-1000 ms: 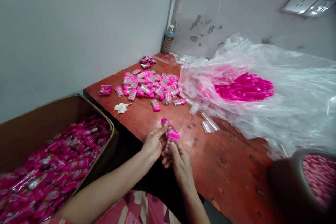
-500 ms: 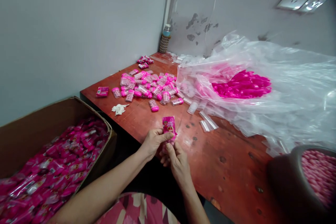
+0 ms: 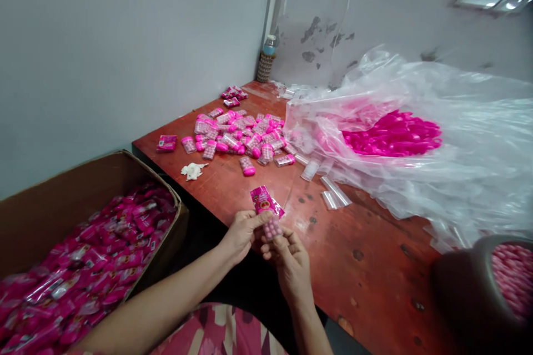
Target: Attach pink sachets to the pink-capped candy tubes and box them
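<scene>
We see a packing workshop: brown cardboard box (image 3: 83, 191) heaped with shiny pink packets (image 3: 112, 252), worn red wooden table (image 3: 375, 272), translucent plastic sack (image 3: 458, 177).

We see the carton (image 3: 79, 178) cut off at left, the pot (image 3: 468, 280) at right, and the held sachet (image 3: 260, 198) too finely printed to read.

Pink packet (image 3: 261, 198) now tilted left, container (image 3: 272, 228) more exposed

the garment (image 3: 245, 333) is pink with cream, dark patches.
</scene>
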Action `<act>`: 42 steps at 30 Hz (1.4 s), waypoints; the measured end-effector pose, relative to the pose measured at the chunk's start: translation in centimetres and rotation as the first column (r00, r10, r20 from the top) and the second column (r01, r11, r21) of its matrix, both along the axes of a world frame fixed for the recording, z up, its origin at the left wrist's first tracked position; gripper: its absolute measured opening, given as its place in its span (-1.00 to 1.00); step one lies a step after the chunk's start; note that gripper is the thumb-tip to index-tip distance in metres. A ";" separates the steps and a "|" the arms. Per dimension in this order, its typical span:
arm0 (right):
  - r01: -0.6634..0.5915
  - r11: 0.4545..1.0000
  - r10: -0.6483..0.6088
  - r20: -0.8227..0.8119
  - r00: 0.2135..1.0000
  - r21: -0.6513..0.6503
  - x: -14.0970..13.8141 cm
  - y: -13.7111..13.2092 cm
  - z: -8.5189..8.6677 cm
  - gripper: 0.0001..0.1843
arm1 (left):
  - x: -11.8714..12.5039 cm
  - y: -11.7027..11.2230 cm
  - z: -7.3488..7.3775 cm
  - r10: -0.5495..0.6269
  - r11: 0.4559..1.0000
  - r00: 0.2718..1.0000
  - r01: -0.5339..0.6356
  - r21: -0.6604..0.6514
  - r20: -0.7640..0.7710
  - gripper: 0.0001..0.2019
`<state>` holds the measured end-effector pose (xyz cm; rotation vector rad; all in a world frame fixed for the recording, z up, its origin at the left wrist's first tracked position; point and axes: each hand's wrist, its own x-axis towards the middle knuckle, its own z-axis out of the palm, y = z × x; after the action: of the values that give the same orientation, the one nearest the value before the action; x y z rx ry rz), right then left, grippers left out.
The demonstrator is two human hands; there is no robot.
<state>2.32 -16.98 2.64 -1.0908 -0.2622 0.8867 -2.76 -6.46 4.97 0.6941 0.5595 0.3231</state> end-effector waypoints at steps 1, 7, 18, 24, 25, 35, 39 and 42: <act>0.029 1.000 -0.029 -0.019 0.999 -0.001 0.0 0.0 0.1 -0.81 | -0.1 -0.2 0.0 -0.023 1.000 1.000 0.023 -0.009 0.008 -0.70; 0.074 0.996 -0.075 -0.022 0.997 -0.044 -0.7 0.7 0.3 -0.84 | -1.0 -0.9 0.0 0.050 0.998 0.996 -0.048 -0.032 0.067 -0.73; 0.074 0.996 -0.074 0.001 0.997 -0.047 -1.8 1.5 0.0 -0.81 | -1.7 0.0 0.2 0.144 0.989 0.989 -0.144 -0.019 0.035 -0.75; 0.172 0.973 -0.146 0.167 0.975 -0.154 -1.9 0.9 0.8 -0.76 | -1.8 -1.2 0.4 0.116 0.993 0.993 -0.116 -0.016 0.031 -0.75; 0.174 0.973 -0.149 0.165 0.975 -0.149 -1.9 0.8 0.8 -0.76 | -1.8 -1.4 0.4 0.120 0.993 0.992 -0.120 -0.017 0.024 -0.75; 0.009 0.997 -0.006 0.038 0.999 -0.072 -0.6 1.6 1.0 -0.71 | -6.9 2.0 2.1 0.493 0.869 0.865 -0.494 -0.016 0.095 -0.70; 0.097 0.991 -0.087 0.102 0.991 -0.090 1.6 1.0 0.9 -0.80 | -8.4 4.6 1.4 0.586 0.762 0.804 -0.590 0.267 0.103 -0.45; 0.119 0.987 -0.103 0.148 0.984 -0.107 2.9 0.5 0.7 -0.82 | -5.6 4.7 -0.3 0.337 0.633 0.941 -0.197 0.749 -0.037 -0.63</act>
<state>5.23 -16.49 3.37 -1.2664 -0.2680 0.7321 -8.37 -1.74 4.70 1.4525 0.7055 0.8078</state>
